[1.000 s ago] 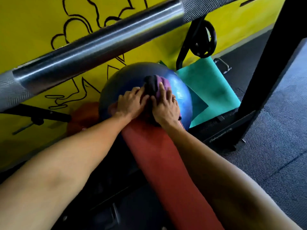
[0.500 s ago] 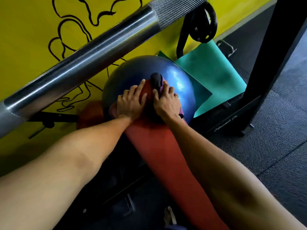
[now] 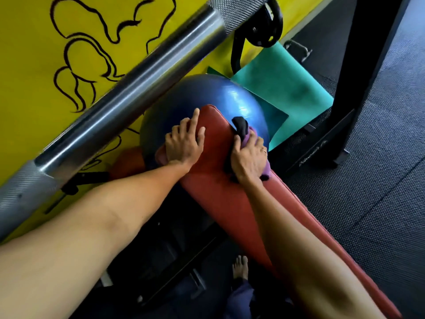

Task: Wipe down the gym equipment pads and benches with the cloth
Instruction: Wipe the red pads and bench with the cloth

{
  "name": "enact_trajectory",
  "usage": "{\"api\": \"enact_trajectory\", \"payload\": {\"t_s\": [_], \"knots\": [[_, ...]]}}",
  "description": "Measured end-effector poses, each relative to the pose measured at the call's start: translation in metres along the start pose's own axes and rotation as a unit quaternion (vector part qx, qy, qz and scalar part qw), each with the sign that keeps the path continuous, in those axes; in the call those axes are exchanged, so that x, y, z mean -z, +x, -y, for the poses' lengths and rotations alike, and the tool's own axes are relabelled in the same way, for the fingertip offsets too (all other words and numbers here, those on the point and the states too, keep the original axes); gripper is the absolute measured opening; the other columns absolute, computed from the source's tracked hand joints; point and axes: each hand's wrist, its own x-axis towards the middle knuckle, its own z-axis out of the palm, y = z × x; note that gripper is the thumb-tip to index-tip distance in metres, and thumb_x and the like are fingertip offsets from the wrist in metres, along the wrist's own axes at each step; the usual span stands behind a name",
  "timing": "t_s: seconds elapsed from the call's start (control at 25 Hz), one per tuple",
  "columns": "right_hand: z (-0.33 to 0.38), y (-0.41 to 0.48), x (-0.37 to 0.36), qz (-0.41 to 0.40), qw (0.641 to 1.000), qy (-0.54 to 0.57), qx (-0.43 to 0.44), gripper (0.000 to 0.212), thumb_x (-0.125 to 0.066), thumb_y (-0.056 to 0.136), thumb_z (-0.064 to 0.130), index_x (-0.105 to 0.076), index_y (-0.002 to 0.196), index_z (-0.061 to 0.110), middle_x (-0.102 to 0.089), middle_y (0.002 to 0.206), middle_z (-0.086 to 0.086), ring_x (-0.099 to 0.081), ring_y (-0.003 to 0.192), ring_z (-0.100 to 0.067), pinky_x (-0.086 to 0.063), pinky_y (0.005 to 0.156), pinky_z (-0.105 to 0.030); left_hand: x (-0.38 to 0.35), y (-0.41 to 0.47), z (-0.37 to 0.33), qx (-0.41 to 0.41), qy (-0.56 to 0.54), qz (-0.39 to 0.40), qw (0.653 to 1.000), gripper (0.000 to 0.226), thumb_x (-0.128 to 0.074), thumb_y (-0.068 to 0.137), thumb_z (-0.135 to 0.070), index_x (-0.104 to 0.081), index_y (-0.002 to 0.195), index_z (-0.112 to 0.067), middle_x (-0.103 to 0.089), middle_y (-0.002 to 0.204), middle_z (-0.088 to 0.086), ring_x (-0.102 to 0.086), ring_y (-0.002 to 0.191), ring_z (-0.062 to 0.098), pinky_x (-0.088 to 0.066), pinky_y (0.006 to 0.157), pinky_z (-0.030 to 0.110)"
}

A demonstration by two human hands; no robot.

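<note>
Overhead, the barbell (image 3: 128, 97) crosses the view, so both arms reach beneath it. The red pad (image 3: 220, 194) runs away from the person and ends in front of the blue ball (image 3: 207, 100). The left hand (image 3: 184, 146) lies flat with fingers spread, apparently steadying the pad. The right hand (image 3: 249, 157) grips the cloth (image 3: 240, 127) on the pad's right edge to wipe the side; any wrap underneath is hidden.

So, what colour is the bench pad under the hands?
The bench pad is reddish brown; the head view shows it.
</note>
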Motion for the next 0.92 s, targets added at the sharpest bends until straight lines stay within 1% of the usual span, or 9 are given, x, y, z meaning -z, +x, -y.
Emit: {"api": "enact_trajectory", "payload": {"t_s": [0.08,0.16,0.28,0.4,0.48,0.6,0.68,0.8,0.92], "knots": [[0.033,-0.004,-0.014,0.002,1.000,0.011,-0.004,0.065,-0.039,0.104,0.052,-0.026,0.161,0.023,-0.030,0.163,-0.015,-0.030,0.147,-0.037,-0.015,0.123,-0.043,-0.003,0.001,0.003,-0.006,0.003,-0.011,1.000,0.054,-0.033,0.106,-0.051,-0.041,0.155,-0.027,-0.065,0.125,0.008,-0.064,0.089,0.036,-0.050,0.067,0.043],[0.044,-0.022,-0.027,-0.009,0.999,0.022,0.038,0.067,-0.042,0.104,0.046,-0.020,0.163,0.024,-0.016,0.169,-0.015,-0.014,0.154,-0.039,-0.005,0.127,-0.046,-0.003,0.001,0.004,-0.014,0.011,-0.014,1.000,0.053,-0.036,0.105,-0.049,-0.043,0.154,-0.026,-0.065,0.124,0.009,-0.065,0.088,0.036,-0.050,0.066,0.043],[0.005,-0.077,-0.039,-0.043,0.984,-0.020,0.170,0.069,-0.050,0.098,0.035,-0.027,0.161,0.018,-0.015,0.169,-0.015,-0.009,0.156,-0.040,-0.009,0.127,-0.050,-0.003,0.000,0.006,-0.018,-0.028,0.013,0.999,0.055,-0.035,0.105,-0.048,-0.037,0.156,-0.027,-0.061,0.133,0.012,-0.063,0.097,0.040,-0.050,0.072,0.047],[-0.052,-0.113,-0.036,-0.058,0.974,-0.056,0.210,0.071,-0.054,0.091,0.026,-0.034,0.159,0.015,-0.020,0.168,-0.014,-0.017,0.155,-0.038,-0.018,0.126,-0.050,-0.002,-0.004,0.014,-0.068,-0.051,0.038,0.996,0.057,-0.034,0.105,-0.049,-0.033,0.158,-0.028,-0.054,0.142,0.018,-0.061,0.105,0.043,-0.050,0.078,0.052],[-0.060,-0.107,-0.031,-0.074,0.988,-0.031,0.129,0.070,-0.053,0.093,0.022,-0.031,0.160,0.017,-0.014,0.169,-0.012,-0.018,0.155,-0.038,-0.017,0.126,-0.051,0.001,-0.007,0.023,-0.104,-0.059,0.048,0.992,0.056,-0.032,0.105,-0.049,-0.032,0.158,-0.032,-0.047,0.148,0.022,-0.058,0.112,0.044,-0.050,0.083,0.054],[-0.014,-0.075,-0.028,-0.064,0.991,0.063,-0.095,0.071,-0.047,0.102,0.030,-0.013,0.164,0.022,0.002,0.171,-0.014,-0.001,0.157,-0.037,-0.001,0.127,-0.047,0.003,-0.014,0.034,-0.146,-0.061,0.044,0.987,0.055,-0.034,0.104,-0.049,-0.033,0.157,-0.035,-0.038,0.155,0.025,-0.053,0.123,0.045,-0.047,0.091,0.055],[0.026,-0.069,-0.041,-0.053,0.986,0.094,-0.129,0.073,-0.044,0.104,0.036,-0.005,0.164,0.021,0.011,0.170,-0.013,0.011,0.156,-0.038,0.008,0.126,-0.046,0.001,-0.019,0.041,-0.176,-0.060,0.039,0.982,0.055,-0.036,0.105,-0.048,-0.033,0.157,-0.034,-0.033,0.158,0.026,-0.049,0.129,0.046,-0.044,0.098,0.055],[0.053,-0.107,-0.068,-0.070,0.996,0.063,-0.006,0.076,-0.051,0.100,0.031,-0.013,0.164,0.015,0.001,0.170,-0.017,0.004,0.156,-0.040,0.003,0.127,-0.047,0.000,-0.025,0.047,-0.190,-0.058,0.035,0.979,0.053,-0.036,0.106,-0.042,-0.034,0.157,-0.032,-0.030,0.160,0.026,-0.044,0.135,0.047,-0.039,0.107,0.056],[0.007,-0.158,-0.081,-0.078,0.991,-0.010,0.112,0.075,-0.056,0.095,0.027,-0.024,0.162,0.014,-0.010,0.170,-0.017,-0.006,0.156,-0.040,-0.010,0.127,-0.053,0.003,-0.031,0.054,-0.211,-0.067,0.043,0.974,0.052,-0.032,0.107,-0.037,-0.032,0.158,-0.030,-0.025,0.163,0.024,-0.034,0.145,0.045,-0.031,0.114,0.056]]}}
